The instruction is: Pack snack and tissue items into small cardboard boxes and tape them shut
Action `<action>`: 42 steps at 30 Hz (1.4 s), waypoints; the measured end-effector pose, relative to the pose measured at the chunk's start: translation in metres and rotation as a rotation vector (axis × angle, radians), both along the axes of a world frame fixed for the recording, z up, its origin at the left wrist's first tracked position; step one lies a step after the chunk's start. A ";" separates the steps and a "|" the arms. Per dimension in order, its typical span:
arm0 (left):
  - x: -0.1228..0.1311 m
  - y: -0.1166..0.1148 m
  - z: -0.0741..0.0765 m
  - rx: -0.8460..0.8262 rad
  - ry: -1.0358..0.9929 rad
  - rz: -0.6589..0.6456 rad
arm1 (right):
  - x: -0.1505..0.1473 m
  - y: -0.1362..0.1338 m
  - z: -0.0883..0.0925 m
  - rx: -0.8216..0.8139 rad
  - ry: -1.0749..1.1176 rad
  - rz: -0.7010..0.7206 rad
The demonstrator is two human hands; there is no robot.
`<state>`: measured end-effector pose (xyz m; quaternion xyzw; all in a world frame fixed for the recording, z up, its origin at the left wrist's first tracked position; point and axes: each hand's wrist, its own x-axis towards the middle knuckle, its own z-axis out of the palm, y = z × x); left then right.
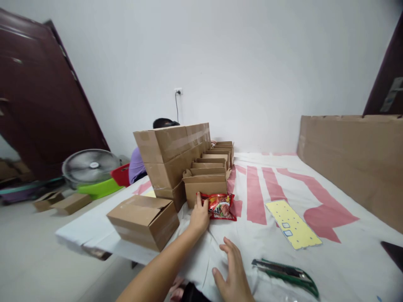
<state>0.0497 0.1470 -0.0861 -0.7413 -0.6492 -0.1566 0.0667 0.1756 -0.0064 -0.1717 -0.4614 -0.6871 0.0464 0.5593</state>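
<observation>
A shiny red food packet [221,206] with a picture of food on it lies against the front of the nearest open cardboard box [204,188]. At the packet's left end is my left hand [199,216], its fingers closed on the edge; the thumb's side is partly hidden. Lower down, my right hand [233,268] hovers over the white cloth with fingers apart and nothing in them. A green utility knife [286,274] lies to its right. Left of my left arm sits a cardboard box [145,220] with its top flaps folded down.
Stacked boxes [171,161] form a wall, with a row of open boxes [217,157] beside it. A person [137,164] is behind the stack. A yellow card [294,223] lies on the cloth. A long cardboard panel [349,163] edges the right; a fan [91,165] stands left.
</observation>
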 end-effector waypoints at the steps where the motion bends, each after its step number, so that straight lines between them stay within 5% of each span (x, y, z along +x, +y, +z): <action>1: -0.002 -0.002 0.001 0.000 0.005 -0.008 | 0.000 -0.001 0.001 -0.007 0.003 0.001; 9: -0.025 -0.018 0.009 0.102 0.080 0.087 | 0.001 -0.002 0.005 -0.004 0.009 0.013; 13: -0.025 -0.020 -0.002 0.126 0.198 -0.028 | 0.001 -0.002 0.005 0.013 0.015 0.034; 25: -0.018 0.028 -0.010 0.079 0.165 0.020 | 0.000 0.000 0.005 0.045 0.035 0.065; 33: -0.012 0.036 -0.004 0.041 0.117 0.046 | 0.004 -0.004 0.009 -0.023 0.018 0.077; 38: -0.010 0.014 0.010 0.014 0.098 -0.011 | 0.005 -0.007 0.014 -0.110 0.016 0.100; 42: -0.022 -0.013 0.050 0.064 0.112 -0.166 | 0.006 -0.009 0.020 -0.159 0.020 0.149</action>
